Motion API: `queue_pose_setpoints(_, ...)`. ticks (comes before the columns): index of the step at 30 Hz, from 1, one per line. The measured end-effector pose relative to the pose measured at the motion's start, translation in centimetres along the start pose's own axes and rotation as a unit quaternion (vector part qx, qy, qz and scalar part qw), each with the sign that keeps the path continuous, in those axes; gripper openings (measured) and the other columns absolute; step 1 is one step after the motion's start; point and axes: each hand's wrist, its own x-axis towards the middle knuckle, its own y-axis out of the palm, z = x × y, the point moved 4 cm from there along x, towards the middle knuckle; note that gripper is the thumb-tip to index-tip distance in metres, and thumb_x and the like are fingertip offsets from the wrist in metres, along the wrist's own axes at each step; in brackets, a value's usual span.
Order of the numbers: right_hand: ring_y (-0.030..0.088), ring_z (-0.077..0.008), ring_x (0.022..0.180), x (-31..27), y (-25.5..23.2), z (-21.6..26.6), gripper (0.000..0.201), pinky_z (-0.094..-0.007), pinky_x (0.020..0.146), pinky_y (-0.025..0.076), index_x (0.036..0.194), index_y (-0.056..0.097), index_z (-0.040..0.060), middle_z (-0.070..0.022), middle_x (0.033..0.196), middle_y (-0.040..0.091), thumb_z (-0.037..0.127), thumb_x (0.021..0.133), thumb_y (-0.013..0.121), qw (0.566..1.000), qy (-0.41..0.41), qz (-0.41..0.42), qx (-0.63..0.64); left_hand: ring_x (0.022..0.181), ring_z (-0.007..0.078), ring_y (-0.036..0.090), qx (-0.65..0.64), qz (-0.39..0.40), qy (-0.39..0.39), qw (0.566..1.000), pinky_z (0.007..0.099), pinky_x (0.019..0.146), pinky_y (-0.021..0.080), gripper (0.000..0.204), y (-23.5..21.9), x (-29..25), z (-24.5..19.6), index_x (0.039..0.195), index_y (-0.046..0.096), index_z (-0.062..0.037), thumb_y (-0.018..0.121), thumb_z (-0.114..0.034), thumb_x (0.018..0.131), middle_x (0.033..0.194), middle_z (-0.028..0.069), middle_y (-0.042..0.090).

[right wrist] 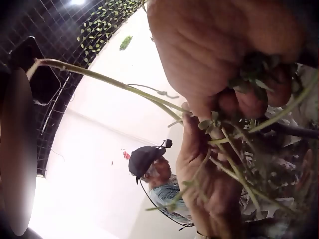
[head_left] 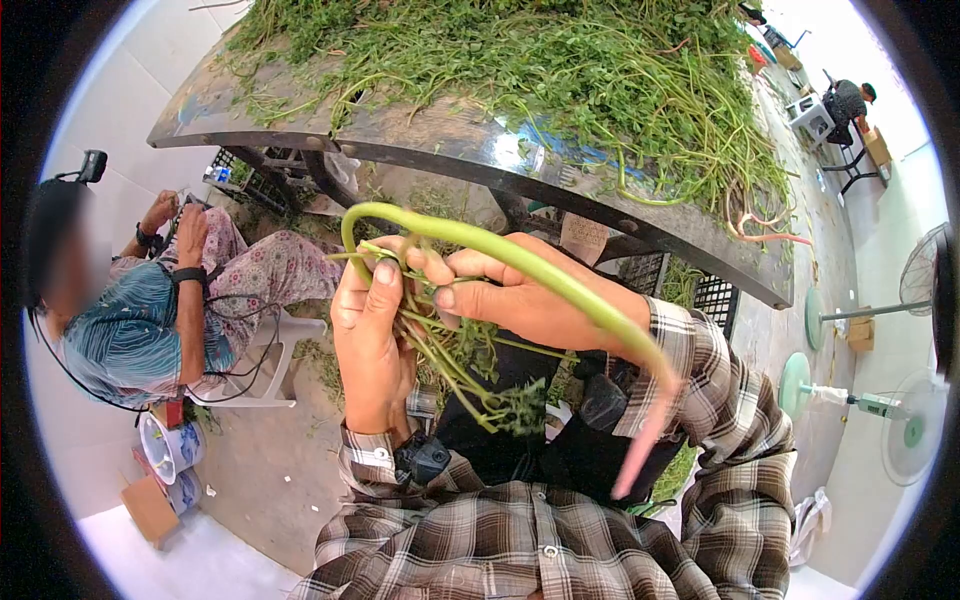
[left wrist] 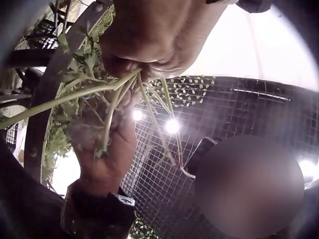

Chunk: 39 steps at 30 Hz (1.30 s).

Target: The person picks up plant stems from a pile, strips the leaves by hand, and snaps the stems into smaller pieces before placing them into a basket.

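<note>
In the head view, my left hand (head_left: 370, 330) grips several thin green stems (head_left: 440, 362) between thumb and fingers, with leafy sprigs (head_left: 515, 405) hanging below. The right hand (head_left: 550, 300) meets it fingertip to fingertip, its thumb and forefinger pinching the same stems. A long thick stem (head_left: 500, 247) loops up from the left fingers and arches over the right hand and wrist, ending in a blurred pink root end. The left wrist view has cut-looking stem ends (left wrist: 107, 124) spreading beneath the fingers. Small dark leaves (right wrist: 256, 72) show under the right-hand fingers in the right wrist view.
A dark-edged table (head_left: 420, 155) ahead bears a large heap of green stems (head_left: 520, 80). At left a person (head_left: 150, 300) sits on a white plastic chair (head_left: 275, 370). Black crates (head_left: 715, 300) stand beneath the table, fans (head_left: 910, 430) at right. Plant scraps litter the floor.
</note>
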Motion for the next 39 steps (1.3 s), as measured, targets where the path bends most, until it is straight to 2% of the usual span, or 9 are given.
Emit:
queue_pose_setpoints(8, 0.058, -0.0390, 0.067, -0.8, 0.1, 0.4, 0.019, -0.0439, 0.058, 0.047, 0.080, 0.060, -0.0003, -0.0224, 0.070, 0.058, 0.017, 0.079, 0.053, 0.964, -0.023, 0.089, -0.251, 0.061, 0.0070, 0.048, 0.048, 0.033, -0.086, 0.995, 0.0191, 0.055, 0.040, 0.022, -0.7, 0.0, 1.3, 0.095, 0.053, -0.0011, 0.056, -0.022, 0.090, 0.073, 0.0017, 0.053)
queue_pose_setpoints(13, 0.058, -0.0394, 0.068, -1.0, 0.2, 0.1, 0.018, -0.0444, 0.059, 0.047, 0.075, 0.059, 0.0023, -0.0207, 0.069, 0.058, 0.019, 0.080, 0.053, 0.932, -0.022, 0.099, -0.349, 0.060, 0.0031, 0.040, 0.158, 0.061, -0.103, 0.980, 0.0174, 0.054, 0.031, 0.019, -1.6, 1.0, 1.4, 0.092, 0.053, -0.0051, 0.055, -0.024, 0.091, 0.072, -0.0019, 0.051)
queue_pose_setpoints(19, 0.050, -0.0372, 0.066, -0.3, -3.3, 0.5, 0.031, -0.0412, 0.060, 0.039, 0.076, 0.051, -0.0020, -0.0205, 0.069, 0.051, 0.027, 0.084, 0.058, 0.974, -0.034, -0.091, -0.203, 0.046, 0.0020, 0.033, 0.118, -0.161, 0.049, 0.979, 0.0170, 0.040, 0.028, 0.017, -4.3, 2.8, -2.1, 0.091, 0.050, -0.0077, 0.047, -0.024, 0.095, 0.061, -0.0058, 0.040)
queue_pose_setpoints(23, 0.046, -0.0210, 0.061, -0.5, -3.4, 0.7, 0.035, -0.0355, 0.057, 0.038, 0.076, 0.051, -0.0037, -0.0135, 0.064, 0.047, 0.028, 0.084, 0.061, 0.985, -0.002, -0.093, -0.146, 0.046, 0.0036, 0.034, 0.071, -0.217, 0.106, 0.968, 0.0183, 0.039, 0.031, 0.017, -5.2, 3.0, -3.5, 0.088, 0.048, -0.0057, 0.043, -0.020, 0.096, 0.061, -0.0045, 0.039)
queue_pose_setpoints(24, 0.041, -0.0134, 0.062, -0.3, -3.1, 0.4, 0.034, -0.0326, 0.057, 0.037, 0.075, 0.051, -0.0037, -0.0096, 0.062, 0.044, 0.028, 0.085, 0.060, 0.991, 0.017, -0.079, -0.110, 0.050, 0.0041, 0.040, 0.064, -0.258, 0.109, 0.958, 0.0171, 0.040, 0.034, 0.022, -5.5, 2.9, -3.5, 0.109, 0.051, -0.0023, 0.045, -0.018, 0.095, 0.065, -0.0025, 0.044)
queue_pose_setpoints(28, 0.039, -0.0087, 0.061, -0.3, -1.4, -0.6, 0.026, -0.0312, 0.055, 0.037, 0.078, 0.054, -0.0013, -0.0076, 0.059, 0.046, 0.023, 0.086, 0.057, 0.998, 0.052, 0.026, 0.006, 0.065, 0.0054, 0.041, -0.036, -0.078, 0.166, 0.982, 0.0167, 0.045, 0.036, 0.028, -5.5, 3.3, -3.8, 0.121, 0.041, -0.0012, 0.042, -0.013, 0.096, 0.082, 0.0014, 0.045)
queue_pose_setpoints(35, 0.058, -0.0217, 0.075, -0.2, 0.8, -1.3, 0.031, -0.0332, 0.070, 0.045, 0.100, 0.059, -0.0051, -0.0191, 0.082, 0.061, 0.021, 0.082, 0.060, 0.982, 0.066, 0.123, -0.126, 0.066, 0.0040, 0.039, -0.039, -0.076, 0.170, 0.982, 0.0170, 0.046, 0.034, 0.021, -3.2, 3.2, -3.7, 0.114, 0.045, -0.0014, 0.041, -0.012, 0.096, 0.081, 0.0023, 0.042)
queue_pose_setpoints(37, 0.050, -0.0353, 0.057, 0.1, 1.5, -1.5, 0.031, -0.0419, 0.058, 0.041, 0.078, 0.055, -0.0067, -0.0262, 0.065, 0.051, 0.024, 0.077, 0.058, 0.988, 0.031, 0.128, -0.085, 0.047, 0.0054, 0.035, -0.043, -0.175, 0.165, 0.970, 0.0191, 0.037, 0.031, 0.018, -1.6, 3.1, -3.9, 0.091, 0.045, -0.0046, 0.039, -0.020, 0.098, 0.063, -0.0020, 0.039)
queue_pose_setpoints(39, 0.046, -0.0332, 0.053, 0.0, 1.5, -1.4, 0.031, -0.0421, 0.056, 0.040, 0.074, 0.053, -0.0068, -0.0259, 0.062, 0.047, 0.023, 0.076, 0.059, 0.987, 0.029, 0.133, -0.082, 0.048, 0.0051, 0.035, -0.052, -0.154, 0.170, 0.972, 0.0193, 0.037, 0.031, 0.018, -2.0, 3.4, -3.8, 0.091, 0.046, -0.0046, 0.040, -0.021, 0.097, 0.063, -0.0021, 0.039)
